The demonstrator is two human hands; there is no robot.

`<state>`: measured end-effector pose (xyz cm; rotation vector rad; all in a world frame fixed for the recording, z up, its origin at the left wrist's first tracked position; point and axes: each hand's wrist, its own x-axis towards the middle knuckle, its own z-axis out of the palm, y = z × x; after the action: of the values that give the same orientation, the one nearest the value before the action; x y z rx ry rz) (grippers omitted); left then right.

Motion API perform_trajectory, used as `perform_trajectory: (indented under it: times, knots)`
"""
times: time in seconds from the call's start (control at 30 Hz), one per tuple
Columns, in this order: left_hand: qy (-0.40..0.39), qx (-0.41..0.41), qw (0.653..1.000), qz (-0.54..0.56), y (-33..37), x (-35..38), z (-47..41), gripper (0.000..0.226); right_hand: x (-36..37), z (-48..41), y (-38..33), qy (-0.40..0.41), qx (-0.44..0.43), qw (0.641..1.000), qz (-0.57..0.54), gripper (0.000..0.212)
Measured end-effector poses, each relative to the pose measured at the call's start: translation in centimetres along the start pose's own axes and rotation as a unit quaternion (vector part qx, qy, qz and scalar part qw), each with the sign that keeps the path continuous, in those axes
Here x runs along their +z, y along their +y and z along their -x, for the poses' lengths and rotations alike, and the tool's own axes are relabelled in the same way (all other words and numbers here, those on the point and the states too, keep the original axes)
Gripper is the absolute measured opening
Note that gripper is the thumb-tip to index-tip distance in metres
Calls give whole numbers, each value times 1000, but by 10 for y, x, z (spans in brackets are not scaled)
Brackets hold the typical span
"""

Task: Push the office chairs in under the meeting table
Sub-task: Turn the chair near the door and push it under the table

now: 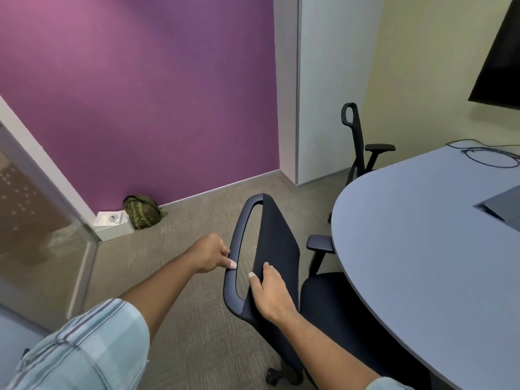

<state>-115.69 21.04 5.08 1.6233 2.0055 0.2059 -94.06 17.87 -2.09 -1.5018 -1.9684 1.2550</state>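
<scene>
A black office chair stands at the rounded end of the blue-grey meeting table, its seat partly under the table edge. My left hand grips the outer frame of the backrest. My right hand holds the top edge of the backrest mesh. A second black office chair stands farther off, beside the table's far left edge, with its seat hidden behind the tabletop.
A green bag and a white box lie on the carpet by the purple wall. A glass door is at the left. A cable and a hatch are on the table. A dark screen hangs at the right.
</scene>
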Motion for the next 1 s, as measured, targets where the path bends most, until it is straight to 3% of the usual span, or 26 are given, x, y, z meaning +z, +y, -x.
perform_trajectory:
  times: [0.2,0.3,0.4,0.6,0.83,1.0]
  knots:
    - [-69,81,981,-165,-7,-20,-5,28,11,20,-23,16,7,997,77,108]
    - [10,154,960,-235,-4,-33,-27,38,14,22,-29,41,9,990,138,116]
    - [96,259,922,-270,1,-31,-52,33,14,25,-33,56,25,981,184,124]
    - [29,444,835,-324,-9,-18,-102,73,35,34,-38,95,102,965,224,137]
    - [-14,567,769,-293,-22,0,-126,76,65,56,-33,163,201,914,314,122]
    - [13,595,778,-202,-21,19,-107,71,64,85,-26,172,256,904,295,120]
